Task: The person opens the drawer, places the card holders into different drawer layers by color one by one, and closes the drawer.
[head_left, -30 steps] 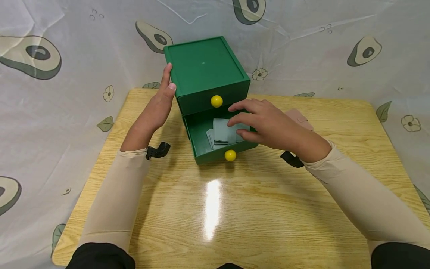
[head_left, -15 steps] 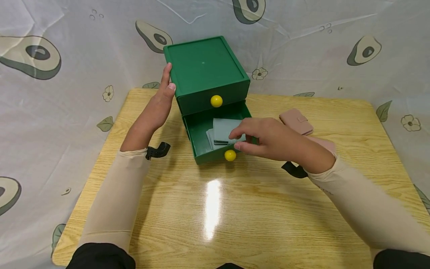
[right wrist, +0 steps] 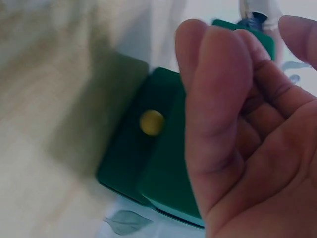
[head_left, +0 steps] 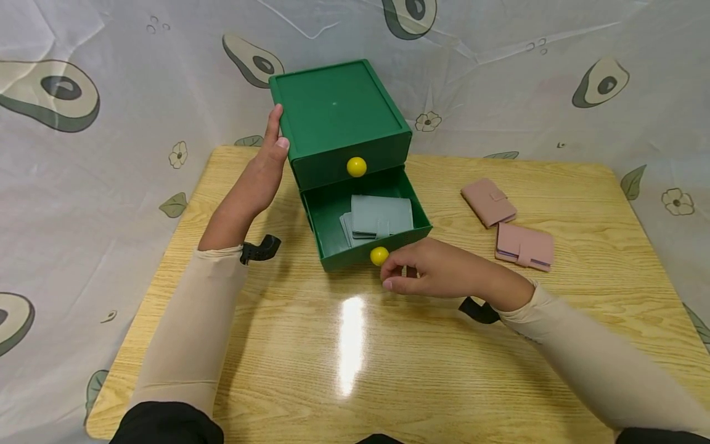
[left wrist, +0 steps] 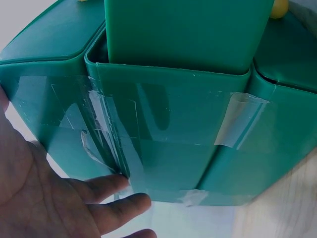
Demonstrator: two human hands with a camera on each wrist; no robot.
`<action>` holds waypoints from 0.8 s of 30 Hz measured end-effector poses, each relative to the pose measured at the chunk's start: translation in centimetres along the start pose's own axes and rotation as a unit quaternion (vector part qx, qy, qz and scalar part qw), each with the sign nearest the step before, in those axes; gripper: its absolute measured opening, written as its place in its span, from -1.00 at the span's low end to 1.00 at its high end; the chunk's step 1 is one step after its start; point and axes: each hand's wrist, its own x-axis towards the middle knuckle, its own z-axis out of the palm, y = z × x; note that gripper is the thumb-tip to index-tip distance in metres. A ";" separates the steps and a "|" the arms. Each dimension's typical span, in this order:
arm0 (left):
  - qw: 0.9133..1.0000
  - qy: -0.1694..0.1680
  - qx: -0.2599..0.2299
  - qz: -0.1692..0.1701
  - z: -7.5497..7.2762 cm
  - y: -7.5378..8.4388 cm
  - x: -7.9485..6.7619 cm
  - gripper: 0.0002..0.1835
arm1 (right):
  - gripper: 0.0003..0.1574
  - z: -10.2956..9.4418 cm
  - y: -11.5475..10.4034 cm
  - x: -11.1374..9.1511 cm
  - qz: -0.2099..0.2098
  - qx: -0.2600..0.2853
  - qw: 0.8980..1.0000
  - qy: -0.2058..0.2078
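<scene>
A green drawer cabinet (head_left: 338, 111) stands at the back of the table. Its middle-level drawer (head_left: 327, 237) is pulled out, with light grey-blue card wallets (head_left: 379, 213) inside. My left hand (head_left: 266, 179) rests against the cabinet's left side, fingers extended; the left wrist view shows fingers (left wrist: 119, 210) near taped green panels (left wrist: 158, 124). My right hand (head_left: 432, 268) is at the drawer's front right corner, fingers loosely curled beside the yellow knob (head_left: 379, 256). Nothing shows in its grasp; I cannot tell whether it touches the knob. The thumb stands apart from the fingers (right wrist: 218, 99).
Two pink card wallets lie right of the cabinet: an upper one (head_left: 488, 202) and a lower one (head_left: 524, 246). The upper drawer is pushed in, with its own yellow knob (head_left: 357, 166). An avocado-print cloth (head_left: 499, 92) hangs behind the wooden table (head_left: 444, 370).
My right hand has moved from above the open drawer down and toward me, to beside the lower knob. This uncovers the drawer's wallets and the pink ones. My left hand stays in place.
</scene>
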 end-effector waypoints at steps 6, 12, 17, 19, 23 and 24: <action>1.000 -0.001 0.001 -0.003 0.0 0.1 -0.1 -0.26 | -0.87 1.8 1.4 0.5 0.028 0.009 1.000 0.006; 1.000 0.000 0.001 -0.006 0.0 0.1 -0.1 -0.27 | -0.75 2.9 2.4 1.0 0.088 0.068 0.993 0.026; 1.000 -0.002 0.003 -0.010 0.0 0.2 -0.3 -0.28 | -0.51 3.6 2.5 1.1 0.143 0.238 0.960 0.021; 1.000 -0.003 0.001 -0.009 0.0 0.2 -0.3 -0.28 | -0.45 4.0 2.5 1.0 0.148 0.293 0.945 0.021; 1.000 -0.003 0.004 -0.008 0.0 0.3 -0.3 -0.27 | -0.41 4.2 2.4 1.1 0.146 0.344 0.927 0.026; 1.000 -0.003 0.005 -0.009 0.0 0.4 -0.2 -0.28 | -0.40 4.2 2.4 1.1 0.146 0.349 0.925 0.027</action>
